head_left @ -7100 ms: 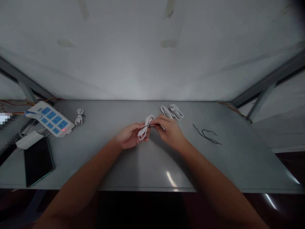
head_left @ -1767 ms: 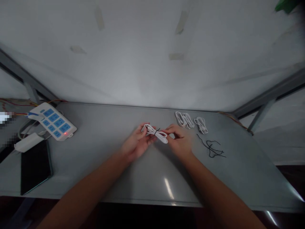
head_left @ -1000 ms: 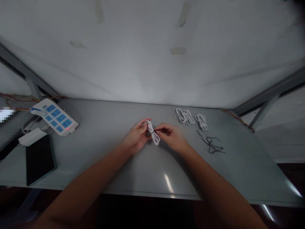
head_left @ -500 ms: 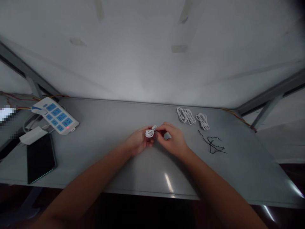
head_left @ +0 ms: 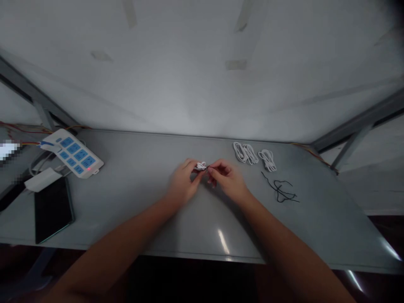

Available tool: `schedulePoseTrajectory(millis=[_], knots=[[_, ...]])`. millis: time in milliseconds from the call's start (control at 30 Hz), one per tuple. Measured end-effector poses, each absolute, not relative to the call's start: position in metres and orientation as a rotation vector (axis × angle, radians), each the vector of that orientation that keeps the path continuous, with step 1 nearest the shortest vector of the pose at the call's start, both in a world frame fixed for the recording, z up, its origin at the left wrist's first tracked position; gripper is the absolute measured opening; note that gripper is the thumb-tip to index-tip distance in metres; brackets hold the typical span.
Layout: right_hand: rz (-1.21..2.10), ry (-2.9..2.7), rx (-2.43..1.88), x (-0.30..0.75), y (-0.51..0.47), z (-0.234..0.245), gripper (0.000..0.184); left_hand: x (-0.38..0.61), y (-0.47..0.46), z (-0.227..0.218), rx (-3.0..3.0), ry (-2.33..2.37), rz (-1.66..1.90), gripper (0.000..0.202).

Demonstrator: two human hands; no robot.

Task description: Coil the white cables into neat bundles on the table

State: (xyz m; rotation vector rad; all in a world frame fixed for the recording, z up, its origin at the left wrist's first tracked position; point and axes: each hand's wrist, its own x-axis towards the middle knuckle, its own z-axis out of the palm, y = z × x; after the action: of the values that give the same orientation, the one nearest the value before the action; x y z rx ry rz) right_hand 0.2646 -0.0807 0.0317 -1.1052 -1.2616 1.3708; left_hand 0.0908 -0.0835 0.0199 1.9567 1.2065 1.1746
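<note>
White cable bundle [head_left: 201,166] between the hands [head_left: 183,183], in the left one's grip

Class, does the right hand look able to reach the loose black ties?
Probably yes: the black ties lie uncovered to its right, though the right hand is occupied at the white cable bundle.

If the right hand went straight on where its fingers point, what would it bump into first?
Most likely the bundled white cable, held in the left hand. The right hand seems to pinch the black tie right beside it, though the exact gap is hard to judge here.
</note>
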Motion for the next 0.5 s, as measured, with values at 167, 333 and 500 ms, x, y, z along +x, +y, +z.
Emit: schedulePoseTrajectory(millis=[167,333,500], knots=[[1.073,-1.443,-1.171,0.2679,-0.0846,0.0317,0.025,0.0899,-0.0807,0.0222,1.765,1.18,1.146,0.014],[0.699,-1.685,-1.11,0.2704,-0.085,0.0333,0.016,0.0921,-0.0762,0.0219,1.495,1.079,1.203,0.025],[0.744,-1.711,-1.06,0.2738,-0.0819,0.0371,0.016,0.0918,-0.0765,0.0234,1.438,1.105,1.219,0.019]])
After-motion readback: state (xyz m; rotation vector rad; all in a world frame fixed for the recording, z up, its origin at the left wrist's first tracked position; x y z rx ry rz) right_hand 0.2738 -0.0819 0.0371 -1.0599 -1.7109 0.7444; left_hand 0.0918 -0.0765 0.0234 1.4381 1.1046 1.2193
